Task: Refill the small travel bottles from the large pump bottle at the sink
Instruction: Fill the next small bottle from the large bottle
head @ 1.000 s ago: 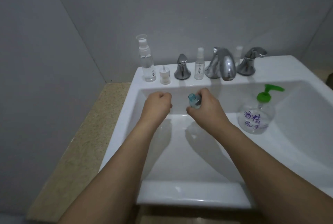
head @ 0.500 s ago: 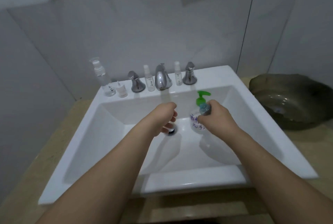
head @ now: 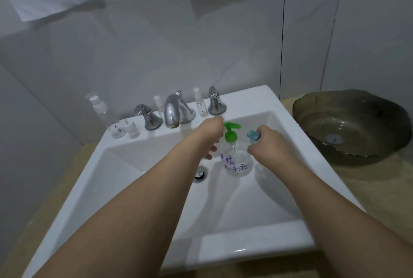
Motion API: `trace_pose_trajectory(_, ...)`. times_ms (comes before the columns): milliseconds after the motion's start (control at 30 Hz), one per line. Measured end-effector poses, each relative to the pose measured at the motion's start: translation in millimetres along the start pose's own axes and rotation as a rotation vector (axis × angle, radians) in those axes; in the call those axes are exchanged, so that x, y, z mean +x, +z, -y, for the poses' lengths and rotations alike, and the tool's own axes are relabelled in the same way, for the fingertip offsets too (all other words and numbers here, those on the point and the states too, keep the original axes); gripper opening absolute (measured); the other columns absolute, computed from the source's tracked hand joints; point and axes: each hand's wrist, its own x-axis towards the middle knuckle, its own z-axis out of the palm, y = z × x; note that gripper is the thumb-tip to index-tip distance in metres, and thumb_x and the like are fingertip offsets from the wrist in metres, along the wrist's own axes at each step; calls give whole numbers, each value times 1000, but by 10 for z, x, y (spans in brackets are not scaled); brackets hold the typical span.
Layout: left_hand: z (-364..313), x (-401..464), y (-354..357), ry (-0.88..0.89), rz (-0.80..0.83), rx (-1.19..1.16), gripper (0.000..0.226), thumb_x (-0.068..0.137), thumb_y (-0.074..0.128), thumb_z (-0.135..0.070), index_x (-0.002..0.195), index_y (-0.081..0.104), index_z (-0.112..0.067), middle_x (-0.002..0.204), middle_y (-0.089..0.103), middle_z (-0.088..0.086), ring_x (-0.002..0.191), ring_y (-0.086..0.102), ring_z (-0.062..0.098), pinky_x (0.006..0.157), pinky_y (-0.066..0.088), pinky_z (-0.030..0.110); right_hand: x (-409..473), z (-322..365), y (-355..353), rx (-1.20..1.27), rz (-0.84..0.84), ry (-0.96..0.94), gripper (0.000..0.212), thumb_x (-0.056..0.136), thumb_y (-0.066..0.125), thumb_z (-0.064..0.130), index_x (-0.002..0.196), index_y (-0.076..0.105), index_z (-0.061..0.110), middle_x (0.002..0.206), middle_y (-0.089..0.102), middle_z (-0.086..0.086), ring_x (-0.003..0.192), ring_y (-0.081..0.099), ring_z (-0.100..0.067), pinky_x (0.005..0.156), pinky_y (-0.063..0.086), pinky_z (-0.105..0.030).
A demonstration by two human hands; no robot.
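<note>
Her right hand (head: pixel 270 148) grips 1 small blue-topped bottle (head: pixel 253 136) beside the green pump bottle (head: pixel 234 154). Left hand (head: pixel 209 134) hangs loosely curled, holding nothing, just left of the pump.

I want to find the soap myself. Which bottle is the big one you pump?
Look into the white rectangular sink basin, to the right of its round metal drain. There stands a round, clear plastic pump bottle, between the person's two hands. Only it has a bright green pump top and purple handwriting; the small clear spray bottles stand up on the ledge by the chrome taps.
</note>
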Motion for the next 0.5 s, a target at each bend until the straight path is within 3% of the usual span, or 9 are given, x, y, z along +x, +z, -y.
trace_pose_trajectory(67,-56,69,25,-10,-10,25,49,99,27,-39,117,56,-5,116,57,13,101,56,31,90,48,45,36,-15,26,10,-19,-35,20,80,61,15,95,48,12,96,55,-9,79,51,-28,52,29,-29)
trace_pose_trajectory(233,-106,212,72,-57,-2,121,48,94,30,-40,106,61,-4,108,62,13,98,58,32,91,49,46,77,-2,97,76,-61,-108,23,79,64,21,94,47,19,98,52,-7,83,53,-28,66,38,-30)
trace_pose_trajectory(500,-202,380,105,-143,33,291,48,88,36,-37,99,64,1,98,67,16,87,64,33,83,53,46,78,26,109,84,-76,-190,22,82,62,22,93,43,22,98,48,-5,83,50,-27,67,36,-31)
